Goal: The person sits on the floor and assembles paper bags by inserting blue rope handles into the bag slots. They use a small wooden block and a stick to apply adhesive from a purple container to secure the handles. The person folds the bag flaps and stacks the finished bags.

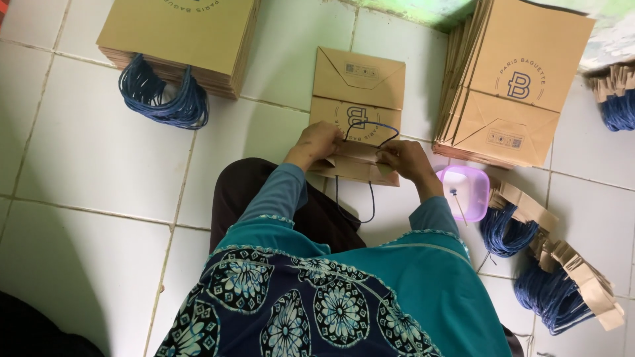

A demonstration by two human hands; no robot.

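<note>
Paper bag (pixel 357 99) edge pinched by both hands (pixel 360 153).

both hands (pixel 360 155) pressing paper bag (pixel 357 112), floor

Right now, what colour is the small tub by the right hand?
Translucent pink-purple plastic tub; head view.

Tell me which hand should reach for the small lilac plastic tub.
Right, probably. The right hand rests on the flat brown paper bag close beside the small lilac plastic tub; the left hand presses the bag's other side and would have to cross over.
</note>
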